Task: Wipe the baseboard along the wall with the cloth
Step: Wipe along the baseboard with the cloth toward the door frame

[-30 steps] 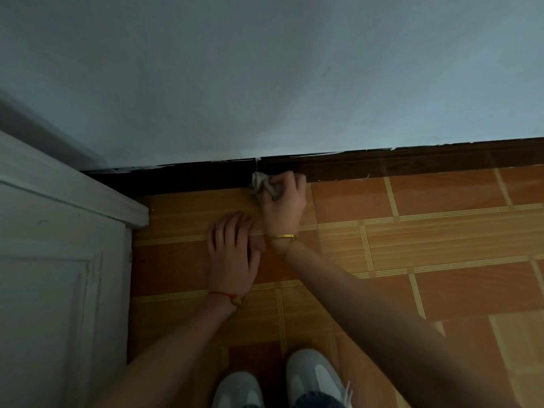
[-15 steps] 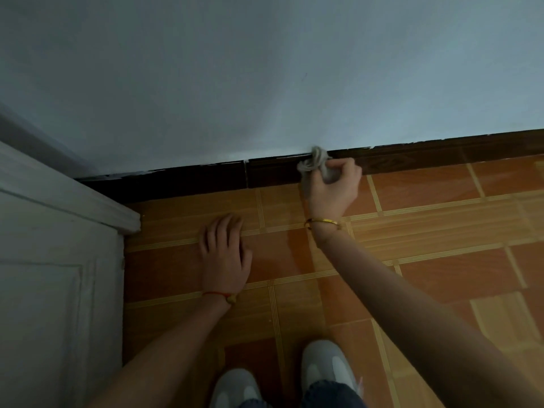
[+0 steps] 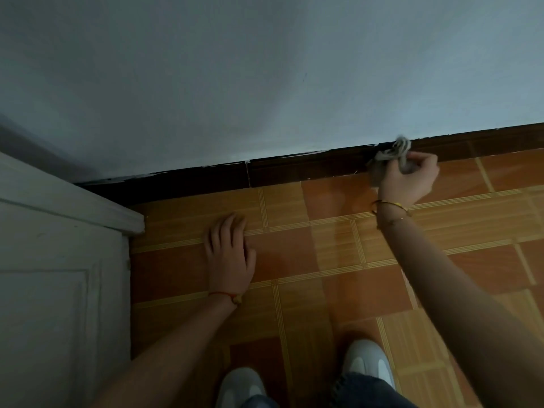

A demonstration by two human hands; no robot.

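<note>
A dark brown baseboard (image 3: 309,167) runs along the foot of the pale wall, from the white cabinet on the left up to the right edge. My right hand (image 3: 412,179) grips a crumpled grey cloth (image 3: 394,151) and holds it against the baseboard's upper edge at the right. My left hand (image 3: 229,254) lies flat on the orange floor tiles, fingers straight and pointing at the wall. A joint in the baseboard shows left of the middle.
A white cabinet (image 3: 59,275) fills the left side, and its top moulding juts out over the floor near the baseboard. My two white shoes (image 3: 368,363) stand at the bottom. Orange and tan tiled floor (image 3: 485,260) stretches to the right.
My right hand has slid the cloth to the right along the baseboard, from near the joint to well past it. The left hand has stayed flat on the floor.
</note>
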